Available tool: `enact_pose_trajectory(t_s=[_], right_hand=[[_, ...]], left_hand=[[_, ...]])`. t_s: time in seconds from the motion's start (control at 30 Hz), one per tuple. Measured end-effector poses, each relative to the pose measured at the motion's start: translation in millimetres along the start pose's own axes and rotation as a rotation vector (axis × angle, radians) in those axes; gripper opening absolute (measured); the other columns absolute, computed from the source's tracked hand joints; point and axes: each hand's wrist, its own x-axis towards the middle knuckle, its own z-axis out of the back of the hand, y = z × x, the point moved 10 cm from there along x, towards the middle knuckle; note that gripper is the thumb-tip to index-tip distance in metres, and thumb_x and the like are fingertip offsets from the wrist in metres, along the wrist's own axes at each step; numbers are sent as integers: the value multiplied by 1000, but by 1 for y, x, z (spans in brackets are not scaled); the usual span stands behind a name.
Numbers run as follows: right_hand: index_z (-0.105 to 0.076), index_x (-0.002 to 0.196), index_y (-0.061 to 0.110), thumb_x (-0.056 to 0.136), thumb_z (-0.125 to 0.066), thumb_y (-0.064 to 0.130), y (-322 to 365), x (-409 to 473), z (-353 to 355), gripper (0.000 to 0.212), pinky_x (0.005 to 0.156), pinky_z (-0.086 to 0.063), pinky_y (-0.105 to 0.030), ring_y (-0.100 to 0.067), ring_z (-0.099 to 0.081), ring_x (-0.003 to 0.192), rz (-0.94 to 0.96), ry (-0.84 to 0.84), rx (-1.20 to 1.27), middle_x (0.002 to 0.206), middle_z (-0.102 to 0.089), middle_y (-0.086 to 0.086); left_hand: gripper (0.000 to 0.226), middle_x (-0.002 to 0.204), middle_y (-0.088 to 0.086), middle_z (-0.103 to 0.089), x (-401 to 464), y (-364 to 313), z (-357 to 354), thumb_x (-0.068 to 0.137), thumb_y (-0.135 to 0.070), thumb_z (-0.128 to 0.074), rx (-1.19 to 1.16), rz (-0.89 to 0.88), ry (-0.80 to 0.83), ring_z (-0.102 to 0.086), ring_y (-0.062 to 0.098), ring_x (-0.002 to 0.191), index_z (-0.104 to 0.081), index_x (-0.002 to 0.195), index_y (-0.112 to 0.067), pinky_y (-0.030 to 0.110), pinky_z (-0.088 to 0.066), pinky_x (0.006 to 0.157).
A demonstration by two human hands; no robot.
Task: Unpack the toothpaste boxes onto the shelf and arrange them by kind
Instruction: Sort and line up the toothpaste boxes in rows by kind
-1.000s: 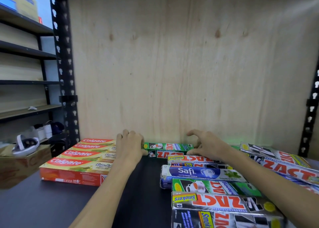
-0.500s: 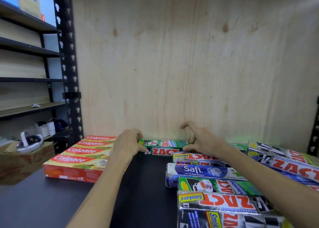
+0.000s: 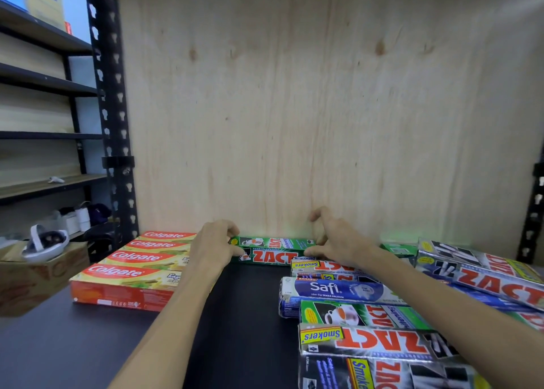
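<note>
Now my left hand (image 3: 213, 246) fingers (image 3: 232, 231) curl over one end of the long green Zact toothpaste box (image 3: 272, 250), and my right hand (image 3: 338, 241) pinches the other end with the thumb under and fingers above. I hold both ends so the box stays straight. It lies flat at the back of the black shelf (image 3: 241, 315), up against the pale wooden back wall (image 3: 294, 109), I think to start a green row. Just left lie the red and yellow Colgate boxes (image 3: 132, 268), side by side, all one kind. On the right the mixed heap of toothpaste boxes (image 3: 368, 315) waits, not sorted yet.
</note>
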Motion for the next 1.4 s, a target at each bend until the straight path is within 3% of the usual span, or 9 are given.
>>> enact_pose_trajectory(t_s=[0.17, 0.3, 0.53, 0.7, 0.83, 1.0, 1.07, 1.2, 1.4], right_hand=[[-38, 130, 23, 85, -77, 36, -3, -7, 3, 61, 75, -54, -28, -15, -68, 85, -17, 13, 7, 92, -72, -3], [-44, 132, 17, 88, -74, 38, 3, -31, 30, 56, 86, -55, -32, -17, -66, 94, -10, -61, 27, 103, -73, -3], [-53, 123, 26, 87, -73, 41, 11, -97, 71, 43, 90, -53, -29, -6, -64, 100, 44, -151, 68, 108, -69, 7], [-58, 117, 26, 87, -75, 36, 11, -154, 92, 36, 80, -51, -21, 0, -68, 89, 46, -172, 90, 94, -75, 12], [-66, 110, 27, 88, -74, 36, 15, -205, 104, 25, 82, -53, -26, 4, -68, 87, 51, -231, 120, 86, -75, 14], [-66, 108, 37, 82, -69, 61, 16, -257, 99, 36, 87, -49, -23, 4, -64, 102, 77, -194, 25, 97, -71, 23], [-68, 109, 36, 79, -68, 66, 19, -267, 94, 43, 90, -47, -27, 0, -61, 104, 109, -193, -68, 106, -68, 24], [-66, 116, 33, 83, -76, 46, 33, -270, 83, 38, 96, -31, -29, -9, -54, 107, 150, -203, -161, 114, -66, 20], [-66, 117, 30, 86, -74, 45, 75, -266, 59, 35, 97, -39, -28, -4, -51, 111, 220, -157, -37, 116, -65, 18]], left_hand=[[43, 118, -1, -69, -5, -6, -2, 76, -28, -86, 65, -15, 38, -62, 18, 105, -66, 114, -21, 41, -56, 89], [45, 123, -2, -68, -17, -27, 4, 78, -29, -83, 67, -79, 26, -61, 18, 110, -66, 119, -20, 37, -53, 91], [18, 105, -16, -72, -84, -109, 13, 87, -31, -75, -362, -366, 43, -62, -4, 100, -75, 104, -25, 4, -39, 81], [10, 100, -23, -72, -144, -127, 25, 92, -37, -69, -510, -437, 67, -61, -4, 105, -77, 94, -32, 11, -42, 90], [16, 105, -22, -71, -189, -127, 26, 92, -45, -65, -514, -493, 133, -59, 5, 113, -78, 96, -36, 22, -42, 97], [36, 119, -28, -62, -222, -124, 24, 81, -58, -73, -381, -542, 215, -50, 2, 123, -72, 114, -43, 21, -39, 100], [37, 121, -27, -61, -229, -125, 26, 83, -51, -73, -372, -550, 233, -51, 0, 122, -70, 118, -42, 17, -38, 100], [29, 120, -21, -63, -234, -119, 36, 88, -37, -73, -414, -519, 238, -56, -2, 119, -71, 117, -39, 15, -39, 98], [27, 119, -20, -65, -242, -76, 68, 92, -29, -69, -397, -463, 237, -60, 0, 114, -71, 117, -39, 19, -47, 96]])
